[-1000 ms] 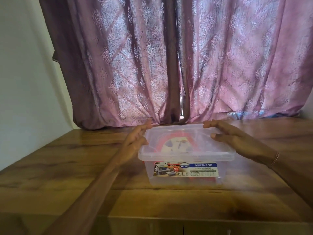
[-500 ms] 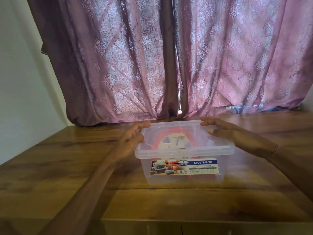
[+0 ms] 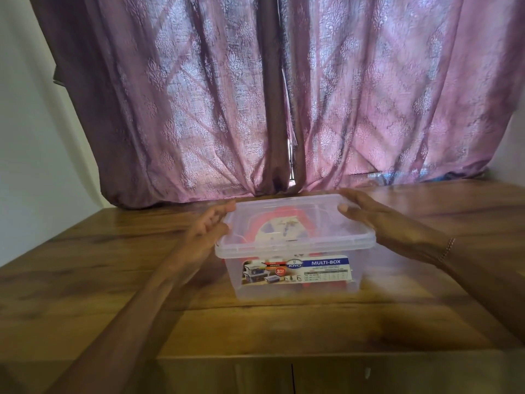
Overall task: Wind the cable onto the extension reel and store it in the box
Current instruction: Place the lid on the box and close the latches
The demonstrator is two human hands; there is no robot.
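Observation:
A clear plastic box (image 3: 295, 290) with a "MULTI-BOX" label stands on the wooden table, and its clear lid (image 3: 287, 204) sits on top. Through the lid I see the red extension reel (image 3: 264, 223) with its pale face lying inside the box. My left hand (image 3: 208, 227) touches the lid's left edge with fairly straight fingers. At the lid's far right corner my right hand (image 3: 366, 213) rests, its fingers along the back edge and its thumb on the top. No cable shows outside the box.
The wooden table (image 3: 108, 280) spreads wide around the box, and its front edge runs near the bottom of the view. Purple curtains (image 3: 227, 109) hang behind, reaching the tabletop. A white wall (image 3: 31, 143) borders the left side.
Both hands stay at the lid's two sides and the box has not shifted on the table. Only the view has moved slightly.

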